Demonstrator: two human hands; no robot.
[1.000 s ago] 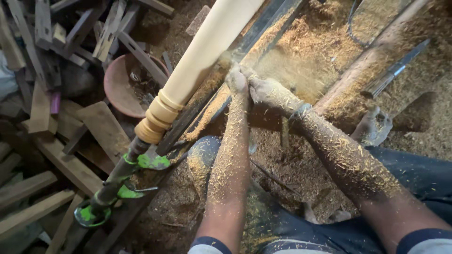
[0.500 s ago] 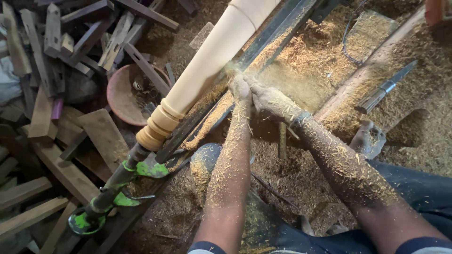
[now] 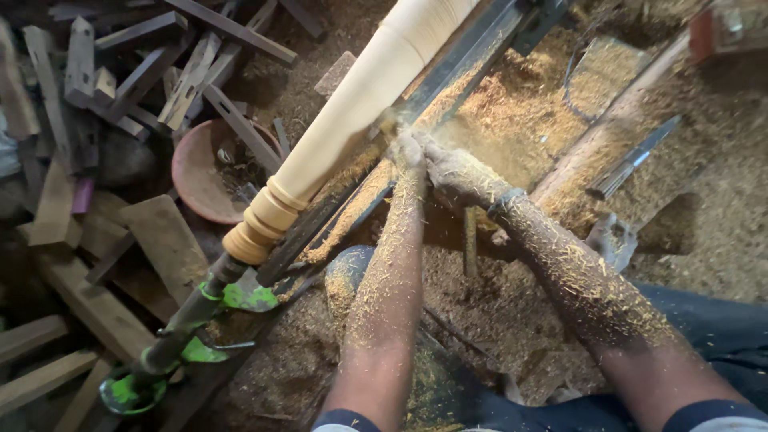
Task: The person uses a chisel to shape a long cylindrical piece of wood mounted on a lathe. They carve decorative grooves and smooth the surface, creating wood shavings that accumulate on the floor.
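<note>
Head view: left hand (image 3: 406, 152) and right hand (image 3: 448, 170) sit clamped together on a mostly hidden tool against the pale wood spindle (image 3: 352, 108) on the lathe, beads (image 3: 258, 224) already cut, long taper looking unfinished.

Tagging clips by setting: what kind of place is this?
Likely a wood-turning workshop: a pale turned spindle on a lathe, sawdust heaped around, scrap wood offcuts piled alongside. Both hands work at the spindle.
</note>
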